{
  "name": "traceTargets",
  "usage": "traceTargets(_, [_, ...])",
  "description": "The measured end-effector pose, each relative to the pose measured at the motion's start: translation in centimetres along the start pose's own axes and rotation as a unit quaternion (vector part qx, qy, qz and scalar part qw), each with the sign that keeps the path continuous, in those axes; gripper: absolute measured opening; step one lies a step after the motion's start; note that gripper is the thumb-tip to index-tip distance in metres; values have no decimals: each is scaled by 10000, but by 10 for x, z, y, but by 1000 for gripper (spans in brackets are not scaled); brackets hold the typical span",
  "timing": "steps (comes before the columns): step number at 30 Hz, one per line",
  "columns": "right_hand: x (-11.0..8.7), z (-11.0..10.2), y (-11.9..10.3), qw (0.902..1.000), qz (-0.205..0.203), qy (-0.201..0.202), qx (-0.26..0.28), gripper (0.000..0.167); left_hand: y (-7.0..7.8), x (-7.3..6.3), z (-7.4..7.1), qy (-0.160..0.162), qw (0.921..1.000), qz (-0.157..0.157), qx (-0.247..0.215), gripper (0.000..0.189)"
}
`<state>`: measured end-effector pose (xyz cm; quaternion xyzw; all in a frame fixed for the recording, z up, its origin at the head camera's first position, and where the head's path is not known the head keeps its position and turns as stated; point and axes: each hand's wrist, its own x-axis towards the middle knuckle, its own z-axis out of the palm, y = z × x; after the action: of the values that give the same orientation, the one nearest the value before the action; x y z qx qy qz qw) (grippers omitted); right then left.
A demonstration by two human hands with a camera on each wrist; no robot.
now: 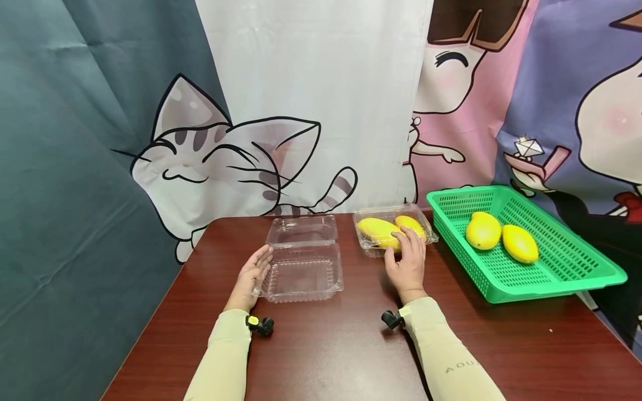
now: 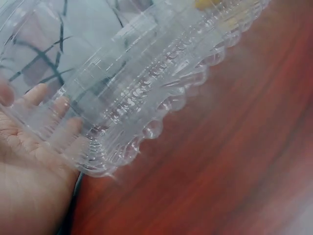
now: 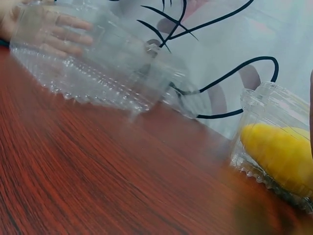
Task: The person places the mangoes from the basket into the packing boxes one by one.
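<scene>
An unfolded clear plastic clamshell box (image 1: 302, 273) lies near the middle of the table, its lid (image 1: 303, 229) laid back toward the curtain. My left hand (image 1: 251, 278) is at its left side; in the left wrist view the fingers (image 2: 59, 105) show straight through the plastic. My right hand (image 1: 408, 266) is at the front of a second clear box (image 1: 368, 214), lid down, with two yellow mangoes (image 1: 377, 229) inside. Its fingers are relaxed and spread over the box's front edge; contact is hard to tell. The right wrist view shows a mango (image 3: 279, 152) through this box's wall.
To the right, a green plastic basket (image 1: 557, 292) holds two more yellow mangoes (image 1: 520, 243). It stands close beside the filled box. A printed curtain (image 1: 321, 67) hangs behind the dark red wooden table (image 1: 331, 345).
</scene>
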<state>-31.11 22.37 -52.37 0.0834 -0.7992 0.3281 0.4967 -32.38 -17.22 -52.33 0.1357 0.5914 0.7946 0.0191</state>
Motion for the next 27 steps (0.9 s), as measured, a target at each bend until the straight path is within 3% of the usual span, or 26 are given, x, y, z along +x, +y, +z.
traceTargets(6, [10,2,0,9992,48,241,315,32,-1,-1,14,-51,9999,94,73,83])
traceTargets(10, [25,-8,-2,9965,206,506,637,28,-4,-4,17,-58,9997,186,165,78])
traceTargets(15, [71,-42,-8,9963,217,454,701,19,-7,-7,18,-63,9995,203,234,76])
traceTargets(21, [138,-84,-10,9980,-120,444,443,16,-9,-9,18,16,9995,133,285,72])
traceTargets(27, [174,-114,6,9997,-213,-42,-149,20,-8,-9,17,-13,9991,216,356,71])
